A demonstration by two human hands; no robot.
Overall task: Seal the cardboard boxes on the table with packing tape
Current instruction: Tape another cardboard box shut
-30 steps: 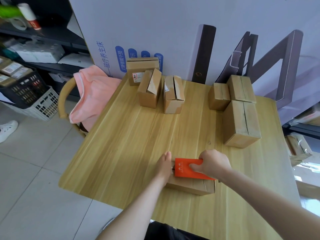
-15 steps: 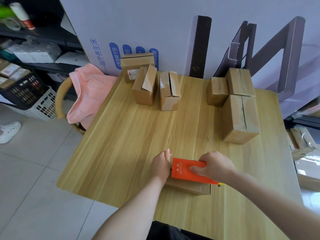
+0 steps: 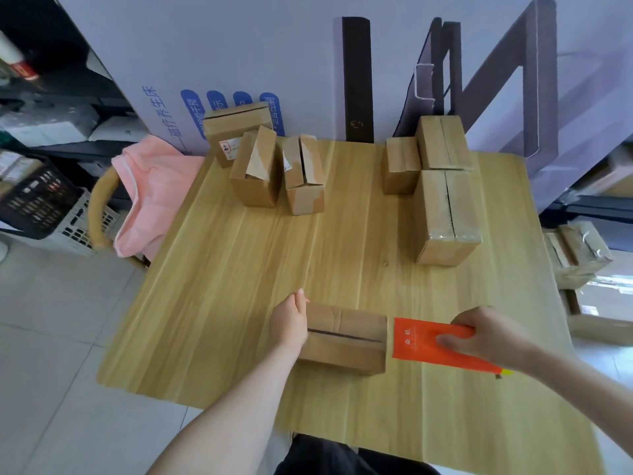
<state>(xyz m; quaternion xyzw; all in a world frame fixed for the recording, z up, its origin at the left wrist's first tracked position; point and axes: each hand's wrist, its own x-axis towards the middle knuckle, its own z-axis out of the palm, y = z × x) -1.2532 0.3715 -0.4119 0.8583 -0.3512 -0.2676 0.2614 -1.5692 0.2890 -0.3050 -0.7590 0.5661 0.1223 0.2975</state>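
Your left hand (image 3: 289,323) lies against the left end of the small cardboard box (image 3: 346,337) in the lower centre of the frame, fingers pressed together and thumb up at the far corner. Your right hand (image 3: 486,334) grips the orange tape dispenser (image 3: 421,341), thumb on top and fingers curled around it; its front edge sits just beside the box's right end. The box's top seam shows dark. Across the wooden table (image 3: 239,269), more boxes stand at upper centre (image 3: 257,173) and upper right (image 3: 445,214).
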